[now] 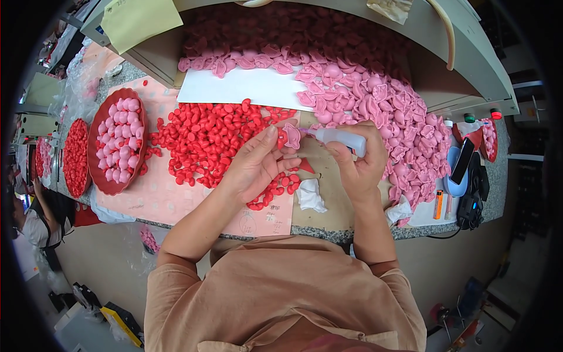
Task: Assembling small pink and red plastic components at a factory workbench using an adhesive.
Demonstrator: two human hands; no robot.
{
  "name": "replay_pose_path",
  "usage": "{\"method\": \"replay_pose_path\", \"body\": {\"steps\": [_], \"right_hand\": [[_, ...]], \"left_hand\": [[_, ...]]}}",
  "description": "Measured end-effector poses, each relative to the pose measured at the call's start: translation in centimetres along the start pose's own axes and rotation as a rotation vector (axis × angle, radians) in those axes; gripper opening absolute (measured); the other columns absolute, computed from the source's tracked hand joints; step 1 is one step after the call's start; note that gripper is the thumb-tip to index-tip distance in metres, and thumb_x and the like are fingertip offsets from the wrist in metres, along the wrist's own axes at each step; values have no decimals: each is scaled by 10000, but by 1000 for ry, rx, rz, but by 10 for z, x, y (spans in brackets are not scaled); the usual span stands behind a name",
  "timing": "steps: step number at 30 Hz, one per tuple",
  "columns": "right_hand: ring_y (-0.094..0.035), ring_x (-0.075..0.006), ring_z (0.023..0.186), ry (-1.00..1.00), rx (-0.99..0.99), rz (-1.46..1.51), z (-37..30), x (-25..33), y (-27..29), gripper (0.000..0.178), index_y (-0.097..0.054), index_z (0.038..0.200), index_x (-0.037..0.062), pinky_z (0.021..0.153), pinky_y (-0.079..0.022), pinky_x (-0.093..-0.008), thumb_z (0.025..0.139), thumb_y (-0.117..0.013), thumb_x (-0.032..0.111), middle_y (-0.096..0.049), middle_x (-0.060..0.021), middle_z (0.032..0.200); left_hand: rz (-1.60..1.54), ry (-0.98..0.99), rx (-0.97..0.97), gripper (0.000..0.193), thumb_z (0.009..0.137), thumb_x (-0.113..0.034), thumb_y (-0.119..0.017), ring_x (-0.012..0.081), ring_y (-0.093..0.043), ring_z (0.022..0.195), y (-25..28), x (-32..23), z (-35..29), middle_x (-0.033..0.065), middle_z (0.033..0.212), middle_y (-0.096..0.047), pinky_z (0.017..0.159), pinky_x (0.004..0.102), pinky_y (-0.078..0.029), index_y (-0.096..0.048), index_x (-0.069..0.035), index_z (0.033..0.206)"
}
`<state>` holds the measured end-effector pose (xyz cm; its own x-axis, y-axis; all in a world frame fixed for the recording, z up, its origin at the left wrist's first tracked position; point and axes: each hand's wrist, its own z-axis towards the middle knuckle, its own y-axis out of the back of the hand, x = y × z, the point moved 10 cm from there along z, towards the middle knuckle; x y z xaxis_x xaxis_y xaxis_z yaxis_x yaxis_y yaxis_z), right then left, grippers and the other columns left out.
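Note:
My left hand (253, 166) pinches a small pink plastic piece (292, 136) with a wavy outline, and a bit of red shows beside the fingertips. My right hand (365, 167) is wrapped round a translucent squeeze bottle (347, 139), its narrow nozzle pointing left at the pink piece. Whether the tip touches it I cannot tell. Under and beyond my left hand spreads a heap of glossy red rounded pieces (202, 132). To the right and far side lies a large pile of pink moulded pieces (375, 102) like the held one.
A red oval tray (95, 154) at left holds pink-and-red pieces; another red tray (70, 158) stands beside it. A white crumpled tissue (311, 195) lies near me. On the right are a phone (463, 161), an orange lighter (438, 205) and cables. A cabinet frame (481, 64) arches over the back.

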<state>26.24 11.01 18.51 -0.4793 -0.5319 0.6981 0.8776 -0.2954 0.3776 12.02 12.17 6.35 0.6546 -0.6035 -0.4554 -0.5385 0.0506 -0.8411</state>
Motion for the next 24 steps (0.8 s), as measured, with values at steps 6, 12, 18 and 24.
{"method": "replay_pose_path", "body": {"steps": [6,12,18,24], "right_hand": [[-541,-148,707,9,-5,-11,-1,-2,2,271,-559,914,4,606,-420,-246,751,-733,134,-572,-75,806],[-538,-160,702,31,-21,-21,0,1,4,284,-567,907,5,616,-421,-254,735,-749,139,-576,-83,807],[-543,-172,703,60,-38,-34,2,5,5,300,-574,908,7,619,-423,-256,728,-760,158,-580,-85,799],[-541,-180,696,40,-42,-48,3,4,7,322,-581,915,6,618,-424,-264,725,-767,189,-585,-92,797]], "left_hand": [[24,-27,35,424,945,-270,-484,163,-561,974,-10,-5,-1,55,1090,-581,888,351,-487,-428,-59,1309],[29,-75,36,432,946,-225,-483,180,-542,1055,-19,-11,-2,62,1142,-558,953,352,-457,-396,-47,1330],[5,-98,48,429,939,-158,-490,204,-520,1123,-21,-13,-1,88,1197,-538,1014,351,-412,-381,-42,1338],[-5,-124,54,426,935,-100,-482,223,-492,1176,-17,-14,-1,108,1236,-518,1040,342,-384,-374,-43,1343]]}}
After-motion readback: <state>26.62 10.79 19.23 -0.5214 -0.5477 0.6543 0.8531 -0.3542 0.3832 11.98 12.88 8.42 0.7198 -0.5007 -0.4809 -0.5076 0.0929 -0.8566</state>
